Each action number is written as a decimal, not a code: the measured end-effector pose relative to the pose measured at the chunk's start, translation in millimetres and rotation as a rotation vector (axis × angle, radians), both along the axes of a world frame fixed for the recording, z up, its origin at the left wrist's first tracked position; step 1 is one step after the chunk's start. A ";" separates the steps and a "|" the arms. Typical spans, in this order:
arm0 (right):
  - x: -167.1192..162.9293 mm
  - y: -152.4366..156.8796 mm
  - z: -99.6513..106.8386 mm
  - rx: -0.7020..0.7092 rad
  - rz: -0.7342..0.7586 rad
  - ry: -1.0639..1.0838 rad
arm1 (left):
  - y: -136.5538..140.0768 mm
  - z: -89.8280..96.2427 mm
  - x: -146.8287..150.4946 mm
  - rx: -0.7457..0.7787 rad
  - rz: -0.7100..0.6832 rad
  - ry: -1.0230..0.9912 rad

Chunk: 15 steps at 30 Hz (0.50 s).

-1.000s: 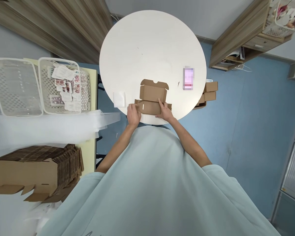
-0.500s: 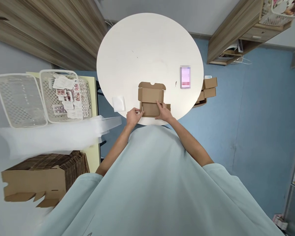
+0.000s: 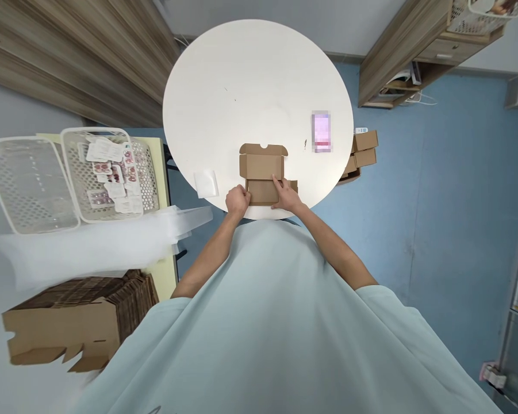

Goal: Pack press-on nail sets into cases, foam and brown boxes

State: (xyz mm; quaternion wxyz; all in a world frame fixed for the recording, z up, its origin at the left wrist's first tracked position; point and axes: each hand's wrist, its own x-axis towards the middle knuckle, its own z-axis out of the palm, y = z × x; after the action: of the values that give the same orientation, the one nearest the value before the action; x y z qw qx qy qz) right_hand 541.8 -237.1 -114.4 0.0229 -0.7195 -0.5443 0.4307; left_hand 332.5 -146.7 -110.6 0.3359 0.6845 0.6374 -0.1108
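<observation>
A small brown cardboard box lies on the near part of the round white table, its lid laid back away from me. My left hand is closed on the box's left side wall, fingers curled over the edge. Across the right part of the box rests my right hand, its thumb and fingers spread, touching the inside and the front wall. A side flap sticks out past the box's right end. Left of the box lies a flat white packet.
A phone with a blurred screen lies on the table's right. At the left, a side table holds a white basket of small carded packs, white sheets and stacked flat cardboard. Small boxes stand right of the table.
My left hand's fingers have curled in and closed over the box's left wall. My right hand stays in about the same place. The whole view has shifted slightly.
</observation>
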 end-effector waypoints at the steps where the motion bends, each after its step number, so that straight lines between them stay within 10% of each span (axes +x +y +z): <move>1: 0.2 -0.1 0.3 -0.003 0.004 -0.005 | 0.0 -1.2 0.7 0.011 -0.020 0.003; 15: 7.4 -0.1 -3.4 0.040 -0.003 -0.044 | 4.1 -19.6 -11.6 -0.038 0.028 -0.214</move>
State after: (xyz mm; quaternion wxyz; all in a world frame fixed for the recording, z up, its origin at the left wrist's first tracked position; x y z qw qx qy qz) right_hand 549.2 -237.2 -117.8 0.0261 -0.7292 -0.5520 0.4036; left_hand 320.9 -142.5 -130.2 0.4162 0.6771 0.6052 -0.0445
